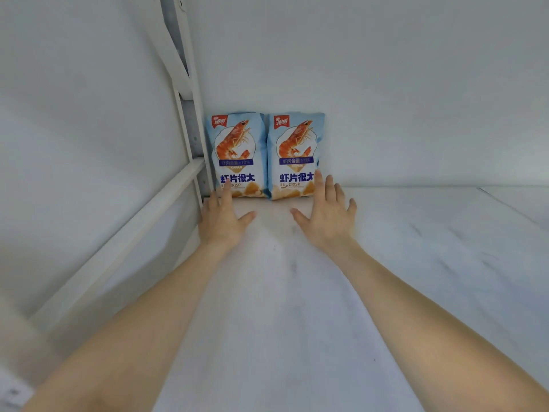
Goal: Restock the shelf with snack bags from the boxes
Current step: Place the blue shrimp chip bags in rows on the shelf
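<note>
Reaching deep along the white shelf [297,307], both bare forearms stretch toward its back left corner beside the white metal upright [190,114]. The left hand [221,220] lies flat, grip released, index fingertip touching the left snack bag [236,154]. That bag stands upright against the back wall, touching the right snack bag [295,156]. The right hand [325,215] is spread open, fingertips brushing the right bag's lower edge.

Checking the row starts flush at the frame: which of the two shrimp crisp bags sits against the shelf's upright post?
The left bag, beside the post; the right bag stands farther out.
</note>
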A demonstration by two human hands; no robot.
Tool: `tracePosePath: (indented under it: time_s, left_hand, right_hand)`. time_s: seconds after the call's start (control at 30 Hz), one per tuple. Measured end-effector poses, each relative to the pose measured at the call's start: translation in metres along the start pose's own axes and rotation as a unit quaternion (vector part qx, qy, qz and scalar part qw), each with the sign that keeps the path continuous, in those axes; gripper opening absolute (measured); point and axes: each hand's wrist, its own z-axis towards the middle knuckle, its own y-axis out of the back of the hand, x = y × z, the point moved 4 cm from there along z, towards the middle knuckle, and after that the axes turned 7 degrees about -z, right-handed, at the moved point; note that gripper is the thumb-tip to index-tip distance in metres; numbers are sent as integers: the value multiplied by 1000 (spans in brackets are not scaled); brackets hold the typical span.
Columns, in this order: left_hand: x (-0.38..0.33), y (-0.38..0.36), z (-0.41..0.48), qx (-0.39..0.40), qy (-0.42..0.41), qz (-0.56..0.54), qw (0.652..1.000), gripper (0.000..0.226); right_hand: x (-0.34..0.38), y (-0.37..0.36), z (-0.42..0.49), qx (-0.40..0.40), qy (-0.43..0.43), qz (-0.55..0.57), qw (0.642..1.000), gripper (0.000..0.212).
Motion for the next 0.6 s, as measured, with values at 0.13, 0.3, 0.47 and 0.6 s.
tracePosePath:
  time_s: [0.13, 0.3, 0.47, 0.6]
  left_hand:
    - [-15, 21, -48, 39, -13, 80, 996, 82]
    - [-44, 44, -123, 89, -38, 118, 988, 75]
    - [-74, 73, -196, 112, -71, 154, 979, 72]
    - [-95, 97, -254, 116, -93, 193, 970, 72]
  right_hand:
    - [-4, 29, -46, -4, 20, -38, 999, 84]
    - [-10, 67, -108, 14, 38, -81, 996, 80]
    - [-18, 106, -168, 5, 57, -94, 994, 78]
    - [-36, 142, -221, 8, 34, -93, 995, 78]
